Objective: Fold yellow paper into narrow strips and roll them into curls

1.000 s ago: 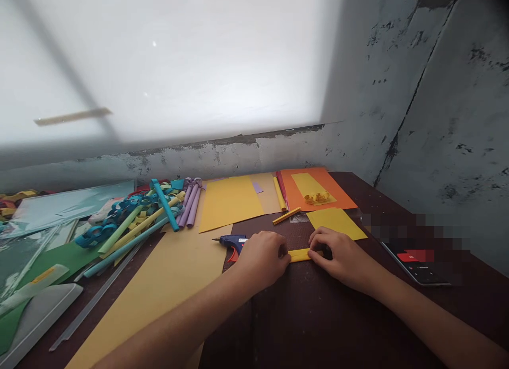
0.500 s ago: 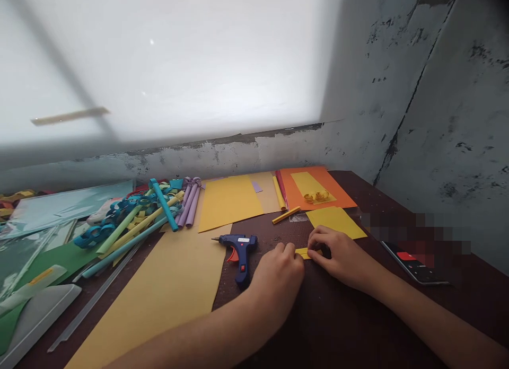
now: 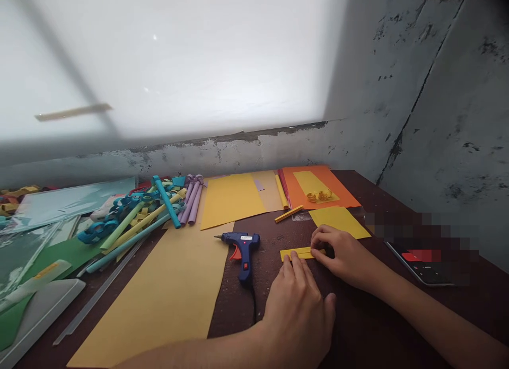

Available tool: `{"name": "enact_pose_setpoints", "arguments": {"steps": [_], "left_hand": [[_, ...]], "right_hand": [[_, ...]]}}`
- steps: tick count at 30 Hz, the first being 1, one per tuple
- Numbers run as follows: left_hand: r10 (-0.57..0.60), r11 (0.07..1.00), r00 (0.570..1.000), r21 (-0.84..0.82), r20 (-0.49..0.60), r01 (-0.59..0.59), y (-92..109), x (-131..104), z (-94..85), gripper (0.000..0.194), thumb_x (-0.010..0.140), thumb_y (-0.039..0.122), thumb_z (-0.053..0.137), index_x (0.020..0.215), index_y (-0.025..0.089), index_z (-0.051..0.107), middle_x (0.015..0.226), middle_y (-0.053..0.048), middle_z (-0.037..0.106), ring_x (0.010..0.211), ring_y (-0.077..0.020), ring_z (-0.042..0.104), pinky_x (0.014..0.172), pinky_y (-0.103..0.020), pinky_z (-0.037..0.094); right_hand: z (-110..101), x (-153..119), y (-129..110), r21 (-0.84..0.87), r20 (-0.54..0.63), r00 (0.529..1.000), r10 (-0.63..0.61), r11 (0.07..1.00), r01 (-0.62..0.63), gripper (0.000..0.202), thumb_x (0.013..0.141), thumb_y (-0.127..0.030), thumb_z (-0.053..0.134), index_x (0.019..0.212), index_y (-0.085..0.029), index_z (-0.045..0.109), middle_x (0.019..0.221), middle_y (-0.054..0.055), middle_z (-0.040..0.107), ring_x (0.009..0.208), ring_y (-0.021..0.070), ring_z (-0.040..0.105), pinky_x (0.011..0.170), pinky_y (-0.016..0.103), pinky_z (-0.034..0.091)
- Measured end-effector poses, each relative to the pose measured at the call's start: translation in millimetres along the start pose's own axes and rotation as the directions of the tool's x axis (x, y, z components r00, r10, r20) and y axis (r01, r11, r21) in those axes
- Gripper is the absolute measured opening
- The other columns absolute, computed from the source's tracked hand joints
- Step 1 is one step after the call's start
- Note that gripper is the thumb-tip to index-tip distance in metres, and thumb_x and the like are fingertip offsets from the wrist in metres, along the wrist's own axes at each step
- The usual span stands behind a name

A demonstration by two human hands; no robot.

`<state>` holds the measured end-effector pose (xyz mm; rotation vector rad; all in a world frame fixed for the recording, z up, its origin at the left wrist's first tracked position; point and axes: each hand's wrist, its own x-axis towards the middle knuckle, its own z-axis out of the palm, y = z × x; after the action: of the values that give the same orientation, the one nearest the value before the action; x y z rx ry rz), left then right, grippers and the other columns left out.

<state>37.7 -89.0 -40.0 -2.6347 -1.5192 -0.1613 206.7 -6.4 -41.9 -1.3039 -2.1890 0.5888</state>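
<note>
strip: I'm looking at a small folded yellow paper strip (image 3: 297, 253) lying flat on the dark brown table (image 3: 358, 326), just in front of me and a bit right of centre
right hand: my right hand (image 3: 345, 256) sits on the strip's right end, fingers curled down and pinning it to the table, so it's closed on the paper
left hand: my left hand (image 3: 299, 310) lies flat and spread, palm down, fingertips just short of the strip's near edge, holding nothing
glue gun: blue glue gun (image 3: 242, 247) with an orange trigger lies just left of the strip, nozzle pointing left, cord running toward me
nearby paper: a yellow sheet (image 3: 339, 221) is just behind the right hand, and a short rolled yellow stick (image 3: 288, 214) is near it
further back: orange sheet (image 3: 318, 187) with little yellow curls (image 3: 319, 196) on it, by the wall
left side: long tan sheet (image 3: 167, 295) under the gun's nozzle side, then a heap of rolled paper tubes (image 3: 159, 212) in teal, green and purple, well apart from my hands
far right: a phone (image 3: 421, 257) lies on the table, partly blurred
</note>
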Motion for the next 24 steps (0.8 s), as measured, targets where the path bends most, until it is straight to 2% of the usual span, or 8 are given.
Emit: {"name": "enact_pose_setpoints", "arguments": {"steps": [5, 10, 18, 24], "left_hand": [[-0.028, 1.0, 1.0, 0.007, 0.004, 0.028, 2.3, -0.5, 4.5, 0.071, 0.1, 0.046, 0.038, 0.145, -0.008, 0.05, 0.144, -0.036, 0.051, 0.134, -0.049, 0.051, 0.103, -0.055, 0.051], [-0.041, 0.999, 0.999, -0.017, 0.032, 0.042, 3.1, 2.1, 1.6, 0.074, 0.1, 0.048, 0.039, 0.143, -0.012, 0.05, 0.144, -0.04, 0.048, 0.134, -0.0508, 0.051, 0.103, -0.056, 0.051], [-0.04, 0.999, 0.999, -0.03, 0.004, 0.04, 1.6, 1.1, 1.5, 0.073, 0.1, 0.048, 0.041, 0.143, -0.01, 0.051, 0.144, -0.038, 0.05, 0.134, -0.0496, 0.052, 0.104, -0.056, 0.051], [-0.025, 1.0, 1.0, 0.002, 0.0, 0.025, 1.2, 3.2, -2.5, 0.069, 0.1, 0.047, 0.041, 0.141, -0.007, 0.056, 0.14, -0.034, 0.056, 0.128, -0.0457, 0.058, 0.102, -0.054, 0.052]], "right_hand": [[1.2, -0.1, 1.9, -0.001, -0.011, 1.0, -0.008, 1.0, 0.008, 0.014, 0.092, -0.025, 0.057, 0.081, -0.022, 0.066, 0.096, 0.005, 0.067, 0.085, 0.02, 0.065, 0.078, 0.035, 0.051], [1.7, 0.4, 3.1, -0.009, -0.01, 1.0, -0.007, 1.0, 0.007, 0.014, 0.091, -0.026, 0.057, 0.081, -0.022, 0.065, 0.095, 0.005, 0.067, 0.085, 0.0196, 0.065, 0.078, 0.035, 0.051], [2.6, 1.2, 2.4, -0.007, -0.018, 1.0, 0.002, 1.0, -0.002, 0.015, 0.091, -0.025, 0.057, 0.08, -0.021, 0.065, 0.094, 0.005, 0.066, 0.082, 0.0192, 0.064, 0.076, 0.035, 0.05], [2.9, 1.2, 2.9, -0.003, -0.024, 1.0, 0.005, 1.0, -0.005, 0.014, 0.09, -0.025, 0.058, 0.079, -0.021, 0.066, 0.092, 0.005, 0.067, 0.08, 0.0189, 0.064, 0.076, 0.035, 0.051]]}}
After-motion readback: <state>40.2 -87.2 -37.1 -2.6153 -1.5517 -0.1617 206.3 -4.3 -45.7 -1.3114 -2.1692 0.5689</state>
